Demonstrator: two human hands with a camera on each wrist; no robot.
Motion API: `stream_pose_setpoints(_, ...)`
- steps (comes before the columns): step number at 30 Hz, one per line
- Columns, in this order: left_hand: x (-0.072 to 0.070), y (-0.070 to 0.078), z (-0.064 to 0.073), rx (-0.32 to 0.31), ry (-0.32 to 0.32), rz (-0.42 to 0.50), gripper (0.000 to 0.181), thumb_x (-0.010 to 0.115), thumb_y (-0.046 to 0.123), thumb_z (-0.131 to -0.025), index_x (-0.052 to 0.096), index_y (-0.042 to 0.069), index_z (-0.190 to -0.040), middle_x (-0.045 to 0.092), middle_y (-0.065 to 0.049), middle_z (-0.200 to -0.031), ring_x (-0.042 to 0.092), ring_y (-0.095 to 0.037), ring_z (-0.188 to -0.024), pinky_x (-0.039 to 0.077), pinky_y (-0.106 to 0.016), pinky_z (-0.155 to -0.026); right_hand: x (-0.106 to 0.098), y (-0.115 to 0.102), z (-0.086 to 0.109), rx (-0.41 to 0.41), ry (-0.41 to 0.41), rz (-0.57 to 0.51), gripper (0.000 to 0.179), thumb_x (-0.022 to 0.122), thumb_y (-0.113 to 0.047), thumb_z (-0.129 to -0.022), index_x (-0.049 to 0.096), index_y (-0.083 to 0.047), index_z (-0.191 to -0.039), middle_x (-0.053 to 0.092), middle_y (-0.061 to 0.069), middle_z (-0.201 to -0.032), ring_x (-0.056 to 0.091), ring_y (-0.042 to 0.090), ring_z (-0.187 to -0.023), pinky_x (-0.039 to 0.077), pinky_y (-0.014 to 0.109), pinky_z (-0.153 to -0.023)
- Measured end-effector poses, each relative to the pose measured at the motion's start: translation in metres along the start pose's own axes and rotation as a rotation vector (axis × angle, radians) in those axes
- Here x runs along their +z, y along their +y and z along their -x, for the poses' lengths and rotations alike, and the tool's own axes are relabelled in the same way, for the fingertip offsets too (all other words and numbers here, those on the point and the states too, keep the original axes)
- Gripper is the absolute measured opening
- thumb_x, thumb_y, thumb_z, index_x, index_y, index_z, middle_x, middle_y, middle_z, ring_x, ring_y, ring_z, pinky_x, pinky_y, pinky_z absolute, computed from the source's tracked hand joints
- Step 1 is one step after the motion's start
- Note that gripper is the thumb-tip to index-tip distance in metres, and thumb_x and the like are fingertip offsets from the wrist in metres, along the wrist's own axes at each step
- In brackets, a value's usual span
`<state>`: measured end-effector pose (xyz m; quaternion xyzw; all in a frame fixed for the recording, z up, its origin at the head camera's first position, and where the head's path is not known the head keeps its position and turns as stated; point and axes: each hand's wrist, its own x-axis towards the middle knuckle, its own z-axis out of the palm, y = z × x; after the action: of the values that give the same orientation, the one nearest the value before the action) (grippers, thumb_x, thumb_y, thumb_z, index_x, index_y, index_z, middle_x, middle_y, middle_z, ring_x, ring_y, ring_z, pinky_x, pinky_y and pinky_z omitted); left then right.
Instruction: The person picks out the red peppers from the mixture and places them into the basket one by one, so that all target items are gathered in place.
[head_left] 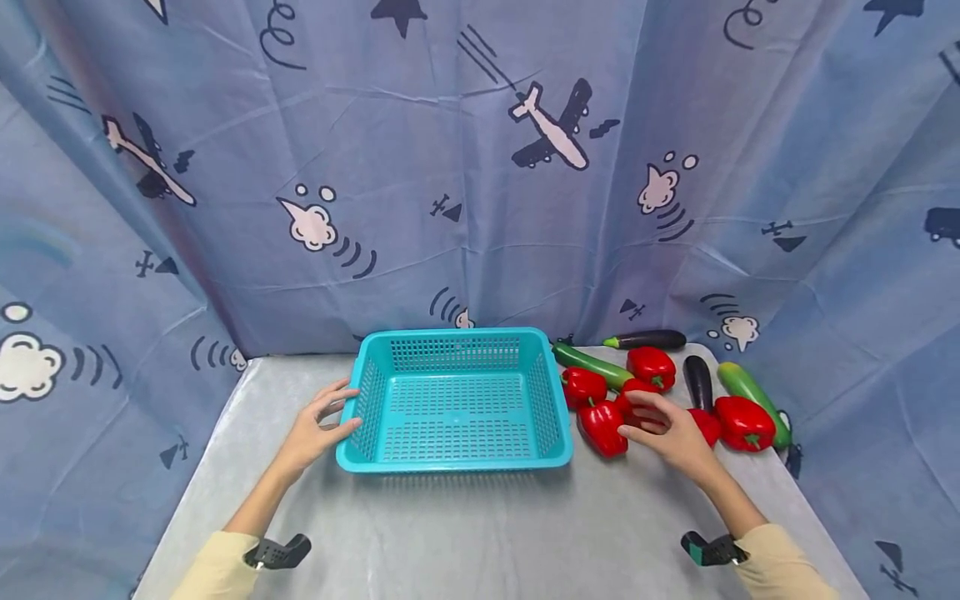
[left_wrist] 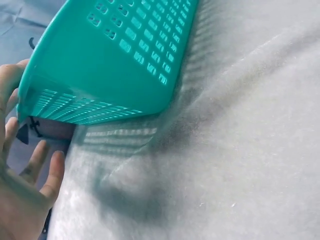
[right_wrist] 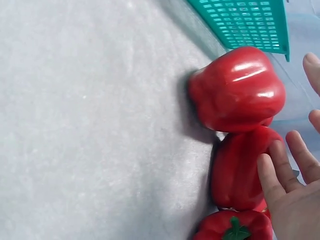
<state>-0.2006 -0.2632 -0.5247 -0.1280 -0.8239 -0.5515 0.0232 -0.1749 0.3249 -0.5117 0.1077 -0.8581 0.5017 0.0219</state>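
An aqua plastic basket (head_left: pixel 456 464) with perforated sides stands on the table, and nothing lies in it. At its left rim is my left hand (head_left: pixel 309 433), thumb and fingers spread; in the left wrist view the upper fingers of the left hand (left_wrist: pixel 25 195) meet the rim and the lower ones stand free. Over the red bell peppers to the right hovers my right hand (head_left: pixel 671 435), fingers apart and loosely bent. The nearest is a red bell pepper (right_wrist: pixel 237 170) beside its fingertips; whether they touch cannot be told. Another bell pepper (head_left: pixel 602 429) lies next to the basket.
Several more bell peppers (head_left: pixel 744 423) lie at the right. A green zucchini-like vegetable (head_left: pixel 592 364) and an eggplant (head_left: pixel 654 339) lie behind them, with another eggplant (head_left: pixel 698 382) and a long green vegetable (head_left: pixel 750 392) near the table's right edge. A patterned curtain (head_left: pixel 420 208) hangs behind.
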Motion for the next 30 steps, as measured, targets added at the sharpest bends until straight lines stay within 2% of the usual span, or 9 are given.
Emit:
stream_pose_setpoints(5, 0.005, -0.002, -0.004, 0.034, 0.012, -0.029, 0.056, 0.08, 0.01, -0.09, 0.057, 0.002, -0.142, 0.03, -0.019, -0.159, 0.042, -0.055, -0.131, 0.045, -0.067, -0.094, 0.003, 0.002, -0.001, 0.011, -0.007, 0.014, 0.066, 0.083, -0.017, -0.088, 0.053, -0.005, -0.146, 0.056, 0.02, -0.139, 0.056, 0.04, -0.121, 0.051, 0.027, -0.093)
stream_pose_setpoints(9, 0.006, -0.005, -0.004, 0.066, 0.017, -0.05, 0.057, 0.079, 0.006, -0.09, 0.056, 0.0, -0.142, 0.029, -0.021, -0.159, 0.045, -0.055, -0.128, 0.048, -0.067, -0.09, 0.009, 0.003, -0.001, 0.018, -0.009, 0.033, 0.068, 0.085, -0.021, -0.086, 0.054, -0.006, -0.145, 0.056, 0.018, -0.138, 0.058, 0.04, -0.119, 0.053, 0.039, -0.094)
stream_pose_setpoints(13, 0.006, -0.007, -0.006, 0.069, 0.018, -0.075, 0.054, 0.078, 0.008, -0.091, 0.058, 0.003, -0.141, 0.03, -0.018, -0.16, 0.046, -0.054, -0.128, 0.05, -0.064, -0.09, 0.016, 0.003, -0.001, 0.028, 0.01, 0.056, 0.071, 0.087, -0.022, -0.084, 0.054, -0.007, -0.145, 0.056, 0.018, -0.137, 0.057, 0.039, -0.119, 0.052, 0.05, -0.094)
stream_pose_setpoints(25, 0.007, -0.004, -0.007, 0.089, 0.019, -0.088, 0.052, 0.077, 0.007, -0.092, 0.058, 0.001, -0.14, 0.031, -0.021, -0.159, 0.049, -0.054, -0.125, 0.052, -0.062, -0.087, 0.03, 0.003, -0.003, 0.044, 0.033, 0.134, 0.072, 0.088, -0.026, -0.083, 0.055, -0.007, -0.144, 0.053, 0.017, -0.141, 0.053, 0.04, -0.122, 0.054, 0.052, -0.09)
stream_pose_setpoints(30, 0.008, -0.003, -0.007, 0.095, 0.03, -0.097, 0.051, 0.077, 0.006, -0.092, 0.059, 0.001, -0.139, 0.032, -0.021, -0.158, 0.05, -0.054, -0.123, 0.053, -0.062, -0.086, 0.033, 0.005, -0.007, 0.011, 0.034, 0.144, 0.075, 0.089, -0.023, -0.082, 0.054, -0.004, -0.145, 0.054, 0.017, -0.142, 0.054, 0.039, -0.121, 0.052, 0.056, -0.092)
